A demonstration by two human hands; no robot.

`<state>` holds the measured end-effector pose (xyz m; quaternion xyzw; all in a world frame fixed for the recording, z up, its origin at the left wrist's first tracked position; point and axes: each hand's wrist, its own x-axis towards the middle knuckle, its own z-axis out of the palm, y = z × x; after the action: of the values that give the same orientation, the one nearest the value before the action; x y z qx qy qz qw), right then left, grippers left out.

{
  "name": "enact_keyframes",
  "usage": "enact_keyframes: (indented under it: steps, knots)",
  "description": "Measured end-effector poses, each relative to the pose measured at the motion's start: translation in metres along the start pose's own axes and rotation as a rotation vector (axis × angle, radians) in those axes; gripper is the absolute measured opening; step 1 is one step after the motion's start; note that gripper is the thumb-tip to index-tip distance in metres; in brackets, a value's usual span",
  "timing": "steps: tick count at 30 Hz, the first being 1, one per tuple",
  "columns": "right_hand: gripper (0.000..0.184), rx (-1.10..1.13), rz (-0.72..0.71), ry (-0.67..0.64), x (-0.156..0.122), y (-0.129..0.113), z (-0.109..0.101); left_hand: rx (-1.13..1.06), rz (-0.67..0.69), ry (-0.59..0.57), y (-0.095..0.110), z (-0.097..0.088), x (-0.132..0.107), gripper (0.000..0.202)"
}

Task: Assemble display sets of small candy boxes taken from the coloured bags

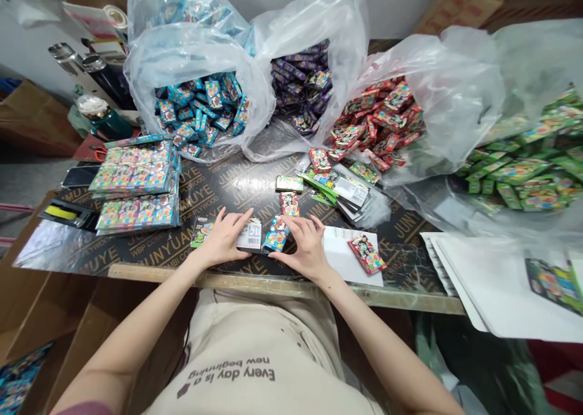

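Observation:
My left hand (228, 236) rests with spread fingers over a clear packet that has a green printed card and a white barcode label (250, 236). Its index finger and thumb lie near the packet's top and bottom edges. Beside the label, my right hand (306, 242) has its thumb and fingers around a small blue printed box (276, 234), which touches or overlaps the packet's end; I cannot tell which. Just beyond sit a small red box (289, 203) and a green box (289, 184). Another red box (367, 254) lies on a white sheet (339, 254) to the right.
Plastic bags at the back hold blue boxes (200, 111), purple boxes (303, 87), red boxes (373, 123) and green boxes (532, 166). Filled packets (136, 178) are stacked left. Header cards with clear sleeves (353, 193) lie right of centre. A wooden edge (273, 285) borders the table's front.

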<state>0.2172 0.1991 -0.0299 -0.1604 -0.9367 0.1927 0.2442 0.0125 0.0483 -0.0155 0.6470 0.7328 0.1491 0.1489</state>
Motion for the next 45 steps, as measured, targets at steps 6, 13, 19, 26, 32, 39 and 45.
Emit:
enact_keyframes:
  steps: [6, 13, 19, 26, 32, 39, 45]
  knots:
    - [0.079, 0.188, -0.033, -0.079, 0.003, -0.001, 0.001, -0.056, 0.028, 0.029, 0.003, 0.002, -0.001, 0.118]
    - [0.097, 0.223, 0.018, -0.058, 0.004, 0.001, 0.007, -0.112, 0.003, 0.085, 0.008, 0.001, -0.001, 0.118]
    - [0.055, 0.358, 0.024, -0.152, 0.009, -0.007, 0.002, -0.106, -0.023, 0.13, 0.011, 0.002, 0.001, 0.117]
    - [0.057, -0.036, 0.199, 0.069, 0.09, 0.065, 0.011, 0.045, -0.052, 0.005, 0.008, 0.014, 0.002, 0.104]
    - [0.045, -0.356, 0.172, -0.048, 0.206, 0.132, 0.027, 0.156, 0.072, -0.047, 0.019, 0.023, 0.009, 0.071]
    - [0.044, -0.67, 0.233, -0.058, 0.294, 0.185, 0.026, 0.149, 0.071, -0.035, 0.024, 0.03, 0.021, 0.052]
    - [0.047, -0.821, 0.321, -0.075, 0.33, 0.209, 0.011, 0.087, 0.061, -0.05, 0.02, 0.033, 0.022, 0.055]
